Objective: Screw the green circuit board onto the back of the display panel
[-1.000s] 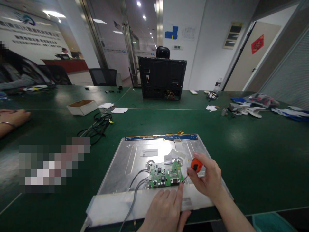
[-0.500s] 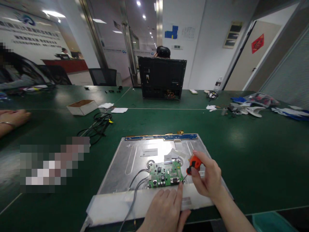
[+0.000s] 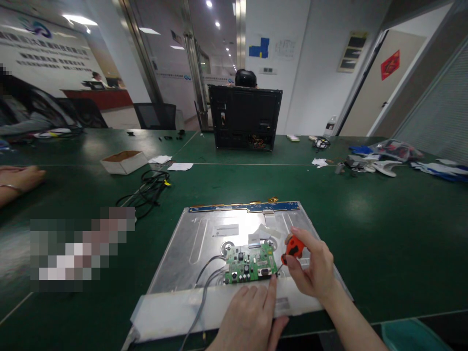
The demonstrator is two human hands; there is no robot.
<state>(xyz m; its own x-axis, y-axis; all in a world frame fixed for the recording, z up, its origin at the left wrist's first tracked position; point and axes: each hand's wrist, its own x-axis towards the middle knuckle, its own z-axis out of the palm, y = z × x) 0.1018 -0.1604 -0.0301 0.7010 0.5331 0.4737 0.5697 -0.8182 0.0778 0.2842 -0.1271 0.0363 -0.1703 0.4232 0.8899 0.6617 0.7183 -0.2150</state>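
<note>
Right hand (image 3: 310, 273) pinches orange screwdriver (image 3: 292, 247), tip at corner of green circuit board (image 3: 250, 264). Left hand (image 3: 250, 317) flat on metal panel (image 3: 204, 234). Green tabletop (image 3: 383, 229).

Both of the person's hands are bare: the left hand (image 3: 250, 317) wears no glove, ring or watch, and the right hand (image 3: 314, 273) likewise. The right forearm shows uncovered to the picture's lower edge, no sleeve reaching it. Fingernails are short and unpainted.
</note>
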